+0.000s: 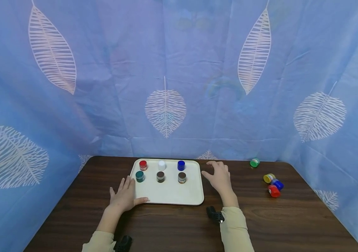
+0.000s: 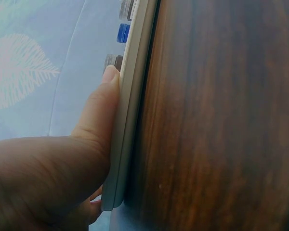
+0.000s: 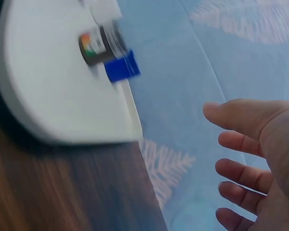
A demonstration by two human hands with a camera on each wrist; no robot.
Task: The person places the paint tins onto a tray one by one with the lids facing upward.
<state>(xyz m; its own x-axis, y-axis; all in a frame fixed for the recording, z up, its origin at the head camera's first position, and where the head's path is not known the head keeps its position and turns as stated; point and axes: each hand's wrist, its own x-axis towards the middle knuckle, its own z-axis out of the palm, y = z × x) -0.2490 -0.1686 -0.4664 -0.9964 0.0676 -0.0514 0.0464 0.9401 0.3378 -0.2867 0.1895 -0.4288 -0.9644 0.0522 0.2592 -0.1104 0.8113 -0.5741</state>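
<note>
A white tray (image 1: 169, 194) lies on the table with several small paint jars in two rows. The far row has a red jar (image 1: 143, 165), a white jar (image 1: 161, 165) and a blue jar (image 1: 181, 165). Nearer are a dark green jar (image 1: 139, 176), a brown jar (image 1: 160, 176) and another brown-lidded jar (image 1: 182, 177). My left hand (image 1: 124, 196) rests at the tray's near left corner, fingers along its left side and thumb (image 2: 94, 113) stretched along the front rim. Beside the tray's right edge, my right hand (image 1: 220, 178) hovers with thumb and fingers apart, holding nothing.
Toward the right of the brown wooden table (image 1: 179, 227) lie a green jar (image 1: 254, 162), a yellow jar (image 1: 269, 178), a blue jar (image 1: 277, 184) and a red jar (image 1: 274, 191), the last three bunched together. A blue leaf-patterned cloth (image 1: 197, 115) hangs behind the table.
</note>
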